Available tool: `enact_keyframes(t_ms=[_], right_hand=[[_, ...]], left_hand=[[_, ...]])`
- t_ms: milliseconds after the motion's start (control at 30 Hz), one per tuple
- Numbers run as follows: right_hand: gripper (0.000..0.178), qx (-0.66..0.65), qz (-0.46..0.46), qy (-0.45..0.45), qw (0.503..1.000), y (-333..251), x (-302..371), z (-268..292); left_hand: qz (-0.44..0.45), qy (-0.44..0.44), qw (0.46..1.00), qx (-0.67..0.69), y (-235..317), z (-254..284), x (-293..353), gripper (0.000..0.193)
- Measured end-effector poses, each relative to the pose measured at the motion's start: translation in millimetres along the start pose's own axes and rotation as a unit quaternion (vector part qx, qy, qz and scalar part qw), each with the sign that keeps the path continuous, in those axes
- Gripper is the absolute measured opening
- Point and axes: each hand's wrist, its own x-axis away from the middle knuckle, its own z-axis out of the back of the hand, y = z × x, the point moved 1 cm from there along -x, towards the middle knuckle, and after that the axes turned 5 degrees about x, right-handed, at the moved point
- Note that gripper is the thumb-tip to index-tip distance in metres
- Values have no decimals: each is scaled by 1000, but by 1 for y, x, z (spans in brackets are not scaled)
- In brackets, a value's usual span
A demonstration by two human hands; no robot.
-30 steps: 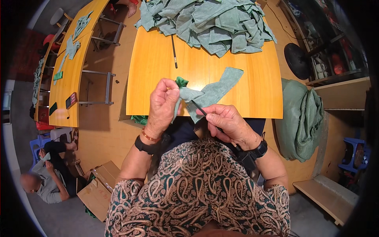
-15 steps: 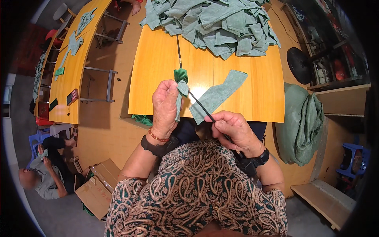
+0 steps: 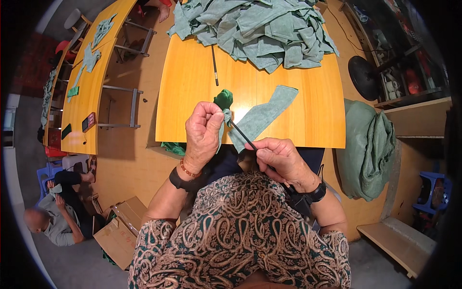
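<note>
My left hand (image 3: 202,132) pinches a small grey-green cloth piece, with a bright green bunched fabric (image 3: 224,98) sticking out above the fingertips. A thin black rod (image 3: 241,132) runs from that cloth down to my right hand (image 3: 284,161), whose fingers are closed round it. The rod's upper tip is hidden in the fabric. Beneath my hands, a flat grey-green cut piece (image 3: 264,113) lies slanted across the wooden table (image 3: 313,120), reaching its near edge. Farther off, a second black rod (image 3: 214,65) lies with one end under a heap of similar cut pieces (image 3: 264,31).
To the left, another table (image 3: 82,108) carries cloth pieces and a phone; beyond its near end a person (image 3: 62,221) sits handling cloth. A cardboard box (image 3: 120,231) stands on the floor. At right are a large green fabric bundle (image 3: 365,149), a black round base (image 3: 362,79) and shelves.
My left hand has shifted slightly right, and the green fabric in it sits lower and more tightly bunched. My right hand has moved slightly left along with the rod.
</note>
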Motion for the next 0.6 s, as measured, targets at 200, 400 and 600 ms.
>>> enact_keyframes(t_ms=[200,400,600], right_hand=[[21,-39,57,62,996,12,-24,-3],[22,-91,62,55,992,3,-27,-7],[28,-62,-12,-4,998,23,-13,-3]], left_hand=[[-5,-74,992,-107,-10,-30,29,5],[75,37,995,61,-7,-21,24,7],[21,98,994,45,2,-25,20,7]])
